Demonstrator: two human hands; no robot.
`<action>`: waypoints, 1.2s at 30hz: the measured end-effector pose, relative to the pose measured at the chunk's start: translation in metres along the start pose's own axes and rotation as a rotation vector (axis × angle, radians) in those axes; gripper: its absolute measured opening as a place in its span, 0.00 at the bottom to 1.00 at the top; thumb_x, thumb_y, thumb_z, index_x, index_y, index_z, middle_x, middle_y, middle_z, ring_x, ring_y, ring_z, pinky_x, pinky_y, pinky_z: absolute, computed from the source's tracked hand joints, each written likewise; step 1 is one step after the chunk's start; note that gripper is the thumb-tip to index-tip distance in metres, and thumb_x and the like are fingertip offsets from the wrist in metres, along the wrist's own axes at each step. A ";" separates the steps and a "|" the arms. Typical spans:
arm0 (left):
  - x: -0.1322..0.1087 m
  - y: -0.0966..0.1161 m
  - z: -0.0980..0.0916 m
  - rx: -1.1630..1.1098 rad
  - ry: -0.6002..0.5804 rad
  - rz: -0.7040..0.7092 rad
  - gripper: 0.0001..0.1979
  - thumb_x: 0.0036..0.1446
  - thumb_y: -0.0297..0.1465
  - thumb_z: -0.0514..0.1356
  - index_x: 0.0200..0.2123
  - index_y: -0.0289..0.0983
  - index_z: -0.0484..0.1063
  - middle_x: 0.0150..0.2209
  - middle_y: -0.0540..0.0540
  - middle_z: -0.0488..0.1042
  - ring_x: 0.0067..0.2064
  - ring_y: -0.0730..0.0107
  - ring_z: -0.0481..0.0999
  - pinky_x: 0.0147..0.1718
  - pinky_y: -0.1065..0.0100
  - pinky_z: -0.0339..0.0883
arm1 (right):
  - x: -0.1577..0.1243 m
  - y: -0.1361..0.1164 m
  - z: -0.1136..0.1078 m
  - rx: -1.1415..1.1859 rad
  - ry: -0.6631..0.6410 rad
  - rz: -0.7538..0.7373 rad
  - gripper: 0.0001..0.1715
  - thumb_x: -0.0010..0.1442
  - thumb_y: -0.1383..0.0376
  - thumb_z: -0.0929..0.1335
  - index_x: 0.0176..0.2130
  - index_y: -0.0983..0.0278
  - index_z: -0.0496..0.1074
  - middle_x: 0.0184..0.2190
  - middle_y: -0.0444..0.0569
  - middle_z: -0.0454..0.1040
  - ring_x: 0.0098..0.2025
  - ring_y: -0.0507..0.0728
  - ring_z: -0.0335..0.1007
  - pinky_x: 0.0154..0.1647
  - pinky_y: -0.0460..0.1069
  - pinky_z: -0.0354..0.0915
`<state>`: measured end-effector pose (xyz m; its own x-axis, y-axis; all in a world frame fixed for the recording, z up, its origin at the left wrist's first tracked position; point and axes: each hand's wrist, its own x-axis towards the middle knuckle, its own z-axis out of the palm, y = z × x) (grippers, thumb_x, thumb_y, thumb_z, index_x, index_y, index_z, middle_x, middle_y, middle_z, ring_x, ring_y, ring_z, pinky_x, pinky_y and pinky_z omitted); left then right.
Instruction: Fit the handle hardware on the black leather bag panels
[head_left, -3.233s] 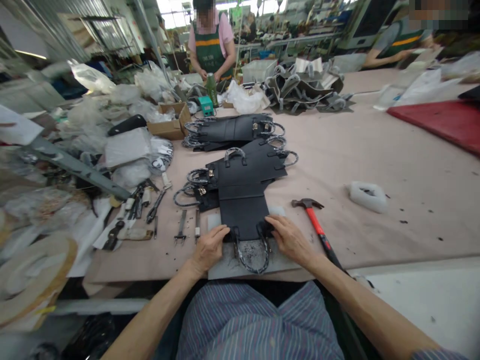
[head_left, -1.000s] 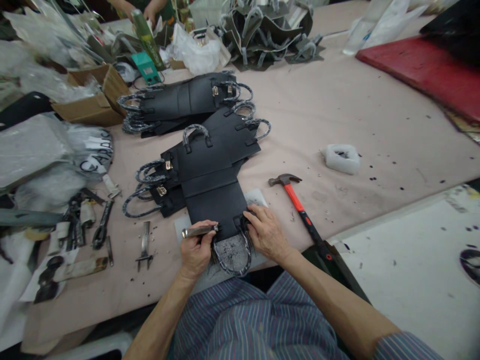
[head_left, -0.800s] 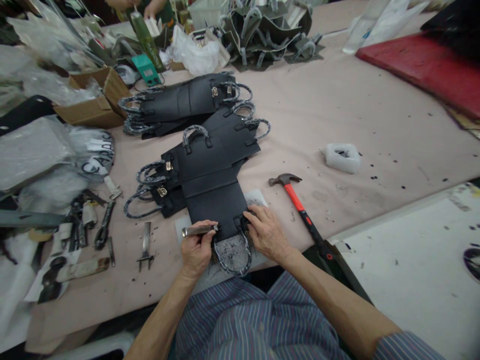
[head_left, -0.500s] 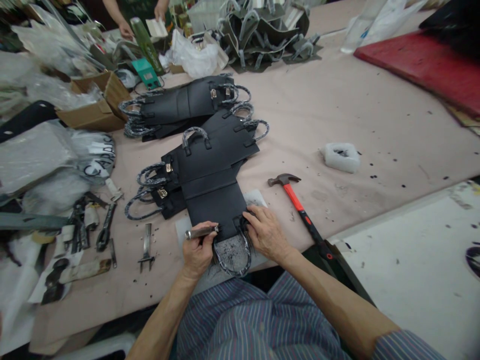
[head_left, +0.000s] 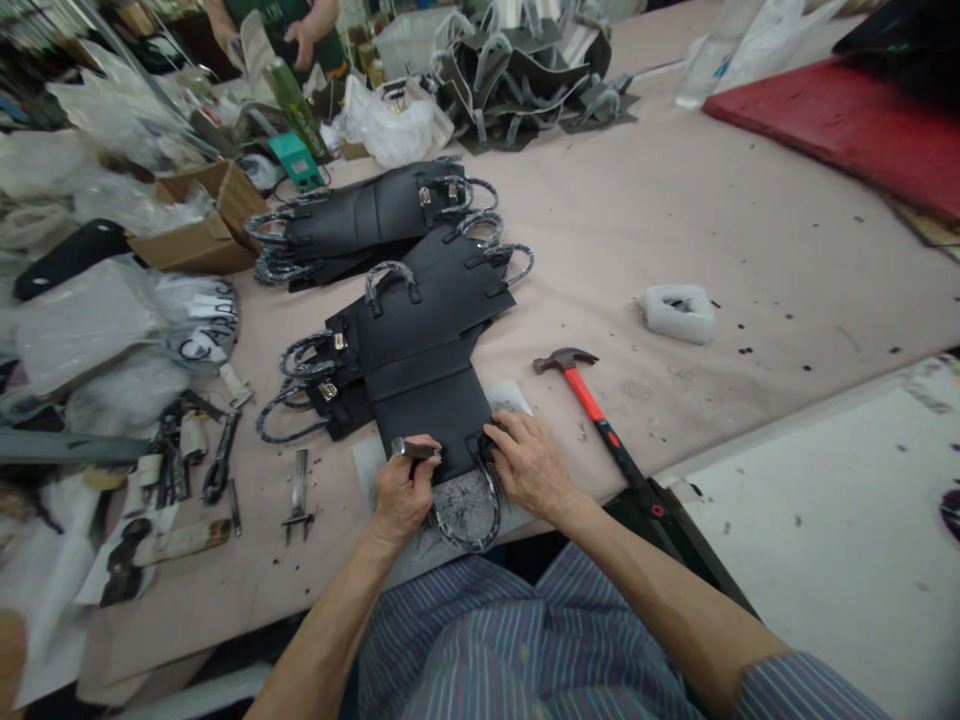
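Observation:
In my left hand [head_left: 401, 498] is a short metal punch [head_left: 411, 450], gripped between thumb and fingers. It is held over the near edge of a black bag panel [head_left: 435, 405]. My right hand [head_left: 532, 465] has its fingertips closed on the panel's near right corner, beside the base of a plastic-wrapped handle [head_left: 491, 515]. That handle loops toward me over a pale, scuffed board [head_left: 469, 505]. The panel's far end lies among other black bag panels [head_left: 435, 285] with wrapped handles and metal fittings. My left fingers partly hide the punch's tip.
A claw hammer [head_left: 592, 400] lies right of my hands. Farther right sits a white block [head_left: 680, 313] with a hollow. Left are a pronged metal tool [head_left: 299, 495], several hand tools and plastic bags. More black panels [head_left: 367, 215] lie beyond; a person [head_left: 300, 35] stands across the table.
My left hand has tipped the punch and shifted it slightly right along the panel. The right hand stays at the corner. Across the table, the person's hands have moved apart.

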<state>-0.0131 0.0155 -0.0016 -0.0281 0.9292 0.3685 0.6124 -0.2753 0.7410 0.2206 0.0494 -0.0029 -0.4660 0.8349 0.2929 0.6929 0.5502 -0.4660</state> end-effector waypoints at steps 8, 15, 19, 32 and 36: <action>0.004 0.003 0.003 -0.018 0.013 0.015 0.05 0.62 0.27 0.59 0.41 0.38 0.74 0.38 0.47 0.80 0.41 0.67 0.81 0.43 0.68 0.74 | 0.000 0.001 -0.007 0.081 0.052 0.009 0.21 0.66 0.69 0.63 0.57 0.63 0.70 0.58 0.58 0.70 0.59 0.65 0.65 0.60 0.62 0.65; 0.001 0.003 0.005 -0.036 -0.030 -0.033 0.05 0.61 0.27 0.59 0.40 0.39 0.73 0.37 0.48 0.79 0.39 0.67 0.81 0.41 0.68 0.73 | -0.018 0.069 -0.062 -0.252 0.134 0.369 0.20 0.65 0.64 0.65 0.55 0.68 0.71 0.54 0.63 0.71 0.56 0.69 0.66 0.57 0.62 0.64; 0.001 0.005 0.006 -0.053 -0.029 -0.067 0.05 0.60 0.27 0.59 0.40 0.39 0.73 0.35 0.49 0.79 0.38 0.68 0.80 0.40 0.69 0.72 | -0.029 0.094 -0.075 -0.116 -0.110 0.719 0.13 0.61 0.61 0.68 0.43 0.66 0.72 0.43 0.61 0.72 0.49 0.67 0.69 0.49 0.58 0.64; -0.001 0.002 0.007 -0.104 -0.042 -0.118 0.03 0.61 0.29 0.58 0.38 0.40 0.72 0.34 0.48 0.79 0.38 0.65 0.80 0.41 0.67 0.71 | 0.020 -0.006 -0.119 0.571 -0.097 0.729 0.19 0.67 0.50 0.58 0.32 0.59 0.62 0.19 0.37 0.59 0.16 0.50 0.53 0.16 0.45 0.53; -0.001 0.002 0.006 -0.094 -0.041 -0.101 0.03 0.61 0.29 0.57 0.38 0.39 0.71 0.35 0.48 0.78 0.38 0.66 0.79 0.41 0.67 0.70 | 0.028 -0.055 -0.142 0.177 0.032 0.180 0.21 0.71 0.51 0.57 0.32 0.60 0.63 0.20 0.42 0.65 0.21 0.52 0.60 0.23 0.47 0.52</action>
<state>-0.0066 0.0159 -0.0037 -0.0522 0.9622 0.2674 0.5312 -0.2000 0.8233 0.2479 0.0446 0.1492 -0.3238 0.9209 0.2170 0.6547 0.3836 -0.6513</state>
